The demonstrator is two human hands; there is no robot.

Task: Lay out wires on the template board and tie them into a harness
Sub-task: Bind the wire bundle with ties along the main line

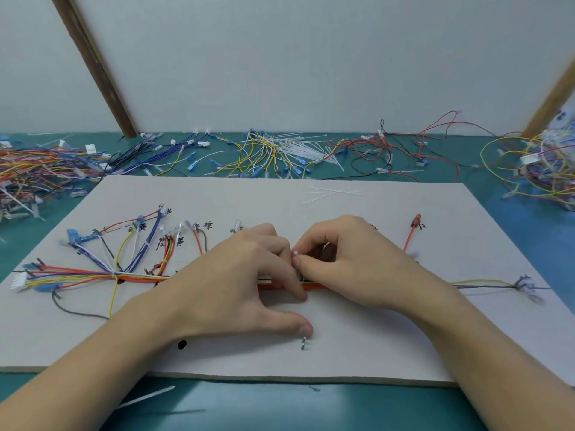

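Observation:
A white template board (pixel 357 343) lies on the teal table. Along its middle runs a bundle of coloured wires (pixel 93 276), with branches fanning up to handwritten labels at the left. My left hand (pixel 249 275) and my right hand (pixel 351 259) meet over the bundle at the board's centre, fingers curled. Between their fingertips shows the white end of a cable tie (pixel 295 253); both hands pinch it around the bundle. The wires under the hands are hidden. A red wire (pixel 410 234) branches up at the right; yellow and grey wires (pixel 485 283) run off to the right.
Loose white cable ties (pixel 333 192) lie on the board's far side, and one more (pixel 146 396) on the table in front. Heaps of spare wires (pixel 37 172) and cable ties (pixel 298 150) line the back of the table. A short dark pin (pixel 303 343) stands near my left thumb.

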